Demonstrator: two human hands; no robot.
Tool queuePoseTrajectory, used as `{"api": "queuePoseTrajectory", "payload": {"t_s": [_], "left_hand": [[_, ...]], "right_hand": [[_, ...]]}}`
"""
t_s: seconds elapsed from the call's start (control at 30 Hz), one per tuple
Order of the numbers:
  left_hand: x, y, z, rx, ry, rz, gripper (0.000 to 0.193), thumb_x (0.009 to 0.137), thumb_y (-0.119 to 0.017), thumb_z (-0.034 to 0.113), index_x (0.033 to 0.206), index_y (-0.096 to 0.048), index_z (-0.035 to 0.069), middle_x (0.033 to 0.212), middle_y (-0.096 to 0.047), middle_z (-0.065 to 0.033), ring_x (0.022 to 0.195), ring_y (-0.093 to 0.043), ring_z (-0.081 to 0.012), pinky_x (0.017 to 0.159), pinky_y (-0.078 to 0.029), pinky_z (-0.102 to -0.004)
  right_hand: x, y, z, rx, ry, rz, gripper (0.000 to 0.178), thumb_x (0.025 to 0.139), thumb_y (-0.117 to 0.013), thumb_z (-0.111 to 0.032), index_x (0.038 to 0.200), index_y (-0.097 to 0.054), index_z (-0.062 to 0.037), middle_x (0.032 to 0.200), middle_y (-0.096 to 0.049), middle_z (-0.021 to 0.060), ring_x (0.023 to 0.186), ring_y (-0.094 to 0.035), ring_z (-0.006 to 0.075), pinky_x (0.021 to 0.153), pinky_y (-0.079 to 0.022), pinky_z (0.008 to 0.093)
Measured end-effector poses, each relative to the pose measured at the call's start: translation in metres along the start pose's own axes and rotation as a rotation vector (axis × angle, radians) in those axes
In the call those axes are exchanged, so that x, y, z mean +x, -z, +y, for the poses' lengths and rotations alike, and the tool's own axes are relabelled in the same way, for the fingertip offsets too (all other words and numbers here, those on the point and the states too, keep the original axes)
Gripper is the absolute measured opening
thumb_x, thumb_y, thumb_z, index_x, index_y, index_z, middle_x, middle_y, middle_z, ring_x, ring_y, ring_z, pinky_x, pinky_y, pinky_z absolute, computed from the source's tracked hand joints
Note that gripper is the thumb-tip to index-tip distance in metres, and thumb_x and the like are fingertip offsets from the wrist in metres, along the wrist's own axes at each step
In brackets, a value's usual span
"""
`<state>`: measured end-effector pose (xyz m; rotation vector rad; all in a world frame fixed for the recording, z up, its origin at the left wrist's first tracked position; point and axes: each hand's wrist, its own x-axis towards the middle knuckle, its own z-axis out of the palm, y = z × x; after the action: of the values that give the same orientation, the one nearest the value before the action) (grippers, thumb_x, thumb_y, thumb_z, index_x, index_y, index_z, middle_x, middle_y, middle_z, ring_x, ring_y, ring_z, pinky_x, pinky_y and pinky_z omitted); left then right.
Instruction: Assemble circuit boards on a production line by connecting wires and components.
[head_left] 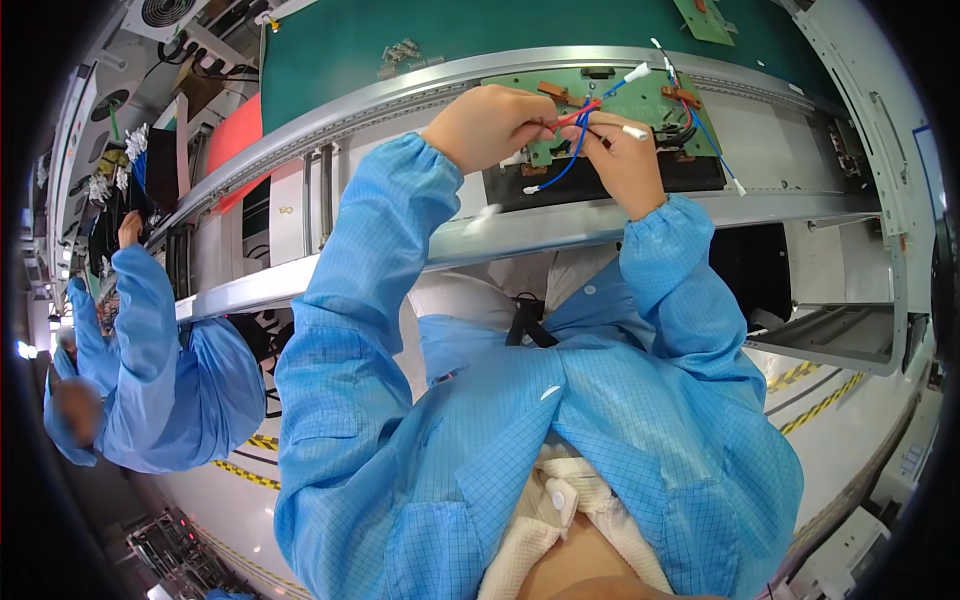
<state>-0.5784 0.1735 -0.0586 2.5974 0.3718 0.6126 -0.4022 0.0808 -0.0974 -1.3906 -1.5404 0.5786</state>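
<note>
A green circuit board (632,97) lies in a dark carrier (700,178) on the conveyor in front of me. Over its near left part, my left hand (487,126) pinches the end of a red wire (577,116). Close beside it, my right hand (626,160) is closed around the wires near the red one; its fingertips are partly hidden. Blue wires (579,152) with white end connectors run past these fingers, one toward the near edge and one toward the far right. More red, black and blue wires (690,112) rise from the board's right side.
Metal conveyor rails (400,98) cross before and behind the board. Beyond lies a green mat (560,28) bearing small metal parts (400,55) and another green board (706,18). A co-worker in blue (150,330) sits at left beside bundled wires (137,150). A metal frame stands at right.
</note>
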Motion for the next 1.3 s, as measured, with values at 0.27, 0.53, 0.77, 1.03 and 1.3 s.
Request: {"api": "queuePoseTrajectory", "payload": {"t_s": [0.27, 0.53, 0.77, 1.03, 1.3], "left_hand": [[0.013, 0.000, 0.001, 0.098, 0.313, -0.122, 0.010, 0.071, -0.063, 0.014, 0.067, -0.063, 0.005, 0.063, -0.060, -0.0124, 0.060, -0.059, -0.0301, 0.056, -0.046, -0.0382], [0.018, 0.008, 0.001, 0.083, 0.501, -0.358, 0.014, 0.073, -0.066, 0.015, 0.071, -0.066, 0.002, 0.061, -0.062, -0.0098, 0.059, -0.061, -0.0197, 0.055, -0.047, -0.0330], [0.012, 0.025, 0.031, -0.070, 0.204, -0.115, 0.038, 0.075, -0.069, 0.030, 0.100, -0.058, 0.005, 0.067, -0.059, -0.0102, 0.060, -0.059, -0.0257, 0.055, -0.045, -0.0349], [0.041, 0.006, 0.012, 0.008, 0.170, -0.137, 0.029, 0.078, -0.064, 0.028, 0.083, -0.051, 0.003, 0.066, -0.060, -0.0117, 0.062, -0.059, -0.0295, 0.056, -0.044, -0.0390], [0.042, -0.004, -0.013, -0.103, 0.058, -0.022, 0.026, 0.084, -0.060, 0.027, 0.084, -0.053, 0.001, 0.064, -0.059, -0.0117, 0.059, -0.059, -0.0262, 0.055, -0.044, -0.0362]], "right_hand": [[-0.008, -0.036, 0.006, -0.209, 0.149, 0.228, 0.022, 0.082, -0.063, -0.014, 0.099, -0.065, 0.0001, 0.086, -0.067, 0.0091, 0.073, -0.062, 0.0132, 0.064, -0.048, 0.0253], [-0.012, -0.053, 0.008, -0.177, 0.012, 0.275, 0.021, 0.085, -0.061, -0.022, 0.094, -0.068, -0.0039, 0.074, -0.064, 0.0116, 0.059, -0.059, 0.0181, 0.054, -0.044, 0.0295], [-0.006, -0.036, -0.002, -0.326, 0.029, 0.238, 0.013, 0.073, -0.061, -0.015, 0.075, -0.058, -0.0026, 0.064, -0.056, 0.0163, 0.064, -0.055, 0.0379, 0.054, -0.042, 0.0424], [0.005, -0.021, 0.005, -0.332, 0.111, 0.119, 0.010, 0.078, -0.058, -0.013, 0.086, -0.061, -0.0078, 0.068, -0.058, 0.0153, 0.065, -0.057, 0.0350, 0.056, -0.044, 0.0402], [0.017, 0.019, 0.006, -0.190, 0.081, -0.072, 0.021, 0.085, -0.053, -0.013, 0.104, -0.060, -0.0071, 0.070, -0.058, 0.0063, 0.061, -0.053, 0.0136, 0.058, -0.042, 0.0270]]}}
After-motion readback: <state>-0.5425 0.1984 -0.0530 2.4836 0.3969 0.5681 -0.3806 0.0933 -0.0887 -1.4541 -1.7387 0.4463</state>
